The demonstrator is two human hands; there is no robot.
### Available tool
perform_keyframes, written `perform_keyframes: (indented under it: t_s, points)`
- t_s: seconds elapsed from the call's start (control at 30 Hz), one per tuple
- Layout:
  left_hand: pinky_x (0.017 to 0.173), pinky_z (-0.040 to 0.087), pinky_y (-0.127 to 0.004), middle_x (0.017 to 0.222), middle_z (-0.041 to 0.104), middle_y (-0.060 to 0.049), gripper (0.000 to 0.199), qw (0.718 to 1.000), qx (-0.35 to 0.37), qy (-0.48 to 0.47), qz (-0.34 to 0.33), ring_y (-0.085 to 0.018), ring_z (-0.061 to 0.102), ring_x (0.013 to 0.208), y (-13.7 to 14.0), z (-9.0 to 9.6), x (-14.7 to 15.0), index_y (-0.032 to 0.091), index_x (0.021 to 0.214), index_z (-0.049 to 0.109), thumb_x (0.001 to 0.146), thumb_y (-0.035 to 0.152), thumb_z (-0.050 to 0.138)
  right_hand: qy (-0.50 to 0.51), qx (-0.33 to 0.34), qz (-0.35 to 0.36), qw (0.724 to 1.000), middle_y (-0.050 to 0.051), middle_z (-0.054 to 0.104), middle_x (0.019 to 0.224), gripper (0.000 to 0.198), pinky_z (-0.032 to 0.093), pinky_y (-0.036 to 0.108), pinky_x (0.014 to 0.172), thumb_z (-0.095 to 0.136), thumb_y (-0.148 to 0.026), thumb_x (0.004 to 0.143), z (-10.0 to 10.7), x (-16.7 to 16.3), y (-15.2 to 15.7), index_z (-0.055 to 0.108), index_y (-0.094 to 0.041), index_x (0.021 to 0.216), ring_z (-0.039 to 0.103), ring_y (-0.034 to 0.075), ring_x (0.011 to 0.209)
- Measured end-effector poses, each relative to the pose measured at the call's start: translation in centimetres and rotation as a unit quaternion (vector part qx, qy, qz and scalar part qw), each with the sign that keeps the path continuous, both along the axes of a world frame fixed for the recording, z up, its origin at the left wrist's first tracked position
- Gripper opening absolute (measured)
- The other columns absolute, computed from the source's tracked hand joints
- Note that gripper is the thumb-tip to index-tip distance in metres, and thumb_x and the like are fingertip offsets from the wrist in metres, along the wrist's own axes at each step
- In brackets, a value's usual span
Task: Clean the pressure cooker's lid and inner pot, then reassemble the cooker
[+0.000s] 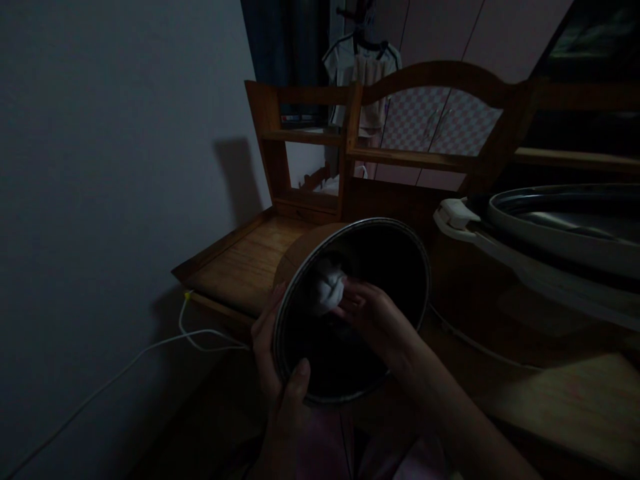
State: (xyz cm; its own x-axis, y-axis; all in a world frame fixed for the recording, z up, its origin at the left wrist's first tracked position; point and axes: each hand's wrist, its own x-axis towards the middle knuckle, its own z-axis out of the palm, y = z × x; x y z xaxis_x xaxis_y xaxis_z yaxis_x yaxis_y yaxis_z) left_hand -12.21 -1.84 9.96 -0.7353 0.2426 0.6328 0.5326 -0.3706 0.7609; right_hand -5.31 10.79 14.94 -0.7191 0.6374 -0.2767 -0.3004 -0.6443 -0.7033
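1) Currently, the left hand [273, 357] grips a round, dark-lined metal pot [303, 252] by its edge, tilted before a brown wooden desk [240, 267];
2) the right hand [367, 307] holds a crumpled, white, cloth-like wad [330, 288] inside it

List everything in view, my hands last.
Container: 1, dark inside, tilted, centre
Cloth: 1, white, inside container
Desk: 1, brown, beyond container
Shelf unit: 1, brown, on desk
Appliance: 1, white, right
Cables: count unclear, pale, left, right
Clothes: count unclear, pale, hanging, background
Cabinet: 1, pink, background
Dark fabric: 1, bluish, left of clothes
Wall: 1, pale, left
Lap garment: 1, pinkish, bottom
Left hand: 1, bare, on container rim
Right hand: 1, bare, holding cloth
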Motion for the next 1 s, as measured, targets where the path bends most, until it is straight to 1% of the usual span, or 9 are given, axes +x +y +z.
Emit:
perform_keyframes:
  t_s: [0.1, 0.17, 0.23, 0.33, 0.47, 0.67, 0.83, 0.9, 1.0]
  points:
    - [0.116, 0.034, -0.054, 0.145, 0.051, -0.008, 0.057, 0.999, 0.037, -0.02, -0.017, -0.036, 0.042, 0.141, 0.2, 0.4, 0.0, 0.026, 0.139, 0.055, 0.083, 0.038, 0.062, 0.054, -0.028, 0.036, 0.998, 0.007, 0.074, 0.098, 0.022, 0.055, 0.033, 0.088, 0.074, -0.031, 0.086, -0.3, 0.9, 0.5, 0.072, -0.013, 0.099, 0.069, 0.019, 0.093]
    - [0.117, 0.034, -0.053, 0.145, 0.051, -0.007, 0.057, 0.999, 0.037, -0.017, -0.022, -0.035, 0.043, 0.141, 0.2, 0.6, 0.1, 0.027, 0.139, 0.055, 0.083, 0.036, 0.062, 0.076, -0.013, 0.045, 0.996, 0.006, 0.073, 0.101, 0.027, 0.054, 0.03, 0.087, 0.076, -0.036, 0.087, -0.5, 1.2, 0.3, 0.072, -0.014, 0.102, 0.068, 0.018, 0.092]
    - [0.117, 0.034, -0.052, 0.145, 0.052, -0.007, 0.056, 0.999, 0.029, 0.0, -0.023, -0.034, 0.043, 0.14, 0.1, 0.7, 0.0, 0.027, 0.14, 0.055, 0.084, 0.035, 0.06, 0.072, 0.012, 0.03, 0.997, 0.005, 0.073, 0.103, 0.03, 0.053, 0.027, 0.083, 0.082, -0.031, 0.083, -0.6, 1.5, -0.1, 0.071, -0.015, 0.105, 0.067, 0.016, 0.091]
    - [0.117, 0.035, -0.052, 0.145, 0.052, -0.008, 0.056, 0.999, 0.015, 0.025, -0.02, -0.033, 0.044, 0.14, -0.1, 0.7, -0.1, 0.026, 0.141, 0.053, 0.086, 0.035, 0.057, 0.029, 0.037, -0.01, 0.999, 0.003, 0.072, 0.102, 0.041, 0.052, 0.026, 0.076, 0.09, -0.023, 0.072, -0.5, 1.9, -0.8, 0.068, -0.018, 0.106, 0.066, 0.016, 0.086]
    - [0.117, 0.035, -0.05, 0.147, 0.049, -0.007, 0.06, 0.999, 0.012, 0.026, -0.038, -0.032, 0.042, 0.142, -0.1, 0.5, -0.3, 0.028, 0.143, 0.051, 0.084, 0.033, 0.059, -0.028, 0.078, -0.039, 0.996, 0.002, 0.069, 0.086, 0.042, 0.05, 0.023, 0.066, 0.094, -0.032, 0.067, -0.3, 2.4, -1.2, 0.068, -0.015, 0.095, 0.063, 0.014, 0.074]
    - [0.117, 0.035, -0.052, 0.148, 0.048, -0.007, 0.061, 0.999, 0.013, 0.018, -0.048, -0.034, 0.041, 0.142, -0.1, -0.1, -0.7, 0.028, 0.144, 0.05, 0.083, 0.033, 0.061, -0.072, 0.141, -0.048, 0.986, 0.001, 0.064, 0.079, 0.039, 0.045, 0.02, 0.06, 0.086, -0.047, 0.078, -1.1, 3.1, -0.6, 0.069, -0.014, 0.09, 0.057, 0.011, 0.068]
    - [0.116, 0.037, -0.051, 0.145, 0.049, -0.009, 0.06, 0.999, 0.024, -0.014, -0.025, -0.035, 0.042, 0.14, 0.0, 0.1, -0.7, 0.026, 0.141, 0.052, 0.083, 0.038, 0.06, -0.065, 0.151, -0.049, 0.985, 0.001, 0.062, 0.084, 0.037, 0.044, 0.02, 0.06, 0.077, -0.05, 0.087, -1.8, 3.4, -0.4, 0.067, -0.015, 0.093, 0.055, 0.01, 0.07]
    - [0.115, 0.037, -0.05, 0.143, 0.051, -0.008, 0.06, 0.999, 0.025, -0.018, -0.028, -0.034, 0.044, 0.139, 0.1, 0.2, -0.7, 0.026, 0.141, 0.053, 0.082, 0.037, 0.06, -0.073, 0.14, -0.044, 0.986, 0.001, 0.064, 0.087, 0.04, 0.047, 0.021, 0.062, 0.08, -0.05, 0.084, -1.7, 3.3, -0.4, 0.066, -0.016, 0.098, 0.058, 0.012, 0.073]
    - [0.114, 0.039, -0.05, 0.142, 0.052, -0.008, 0.061, 0.999, 0.029, -0.018, -0.029, -0.034, 0.045, 0.137, 0.2, 0.5, -0.7, 0.027, 0.14, 0.054, 0.081, 0.036, 0.062, -0.078, 0.129, -0.026, 0.988, 0.002, 0.068, 0.093, 0.051, 0.052, 0.025, 0.067, 0.092, -0.04, 0.07, -1.5, 3.2, -0.4, 0.061, -0.018, 0.105, 0.064, 0.016, 0.079]
